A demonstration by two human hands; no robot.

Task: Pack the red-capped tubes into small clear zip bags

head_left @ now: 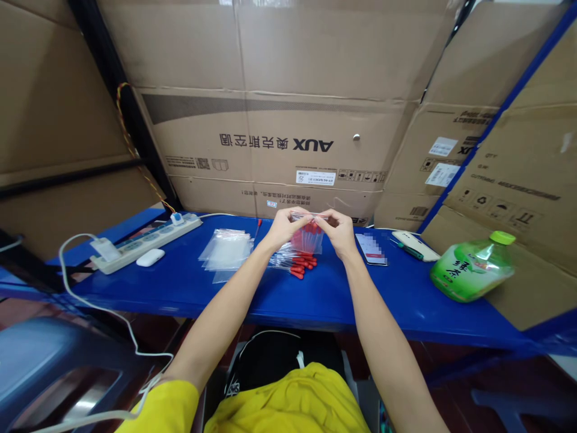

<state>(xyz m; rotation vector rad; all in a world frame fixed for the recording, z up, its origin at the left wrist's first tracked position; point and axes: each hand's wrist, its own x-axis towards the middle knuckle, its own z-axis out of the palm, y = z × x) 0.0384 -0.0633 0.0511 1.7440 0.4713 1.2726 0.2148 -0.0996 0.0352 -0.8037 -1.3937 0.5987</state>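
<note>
Between my two hands hangs a clear zip bag [307, 240] with red-handled pieces inside. My left hand [288, 226] pinches the bag's top edge on one side. The other side of that edge is pinched by my right hand [336, 230]. Under the bag, several thin screwdrivers or similar tools with red ends [298, 267] lie in a loose pile; their exact kind is too small to tell. A stack of flat clear zip bags [229, 249] rests left of the pile. One more red-tipped piece [258, 225] lies behind the stack.
On the blue table [180, 294], a power strip [148, 240] with a white charger [104, 248] and a white earphone case [150, 258] sit left. A phone [371, 249], green screwdriver [409, 249] and green tea bottle [471, 270] are right. Cardboard panels [279, 114] stand behind.
</note>
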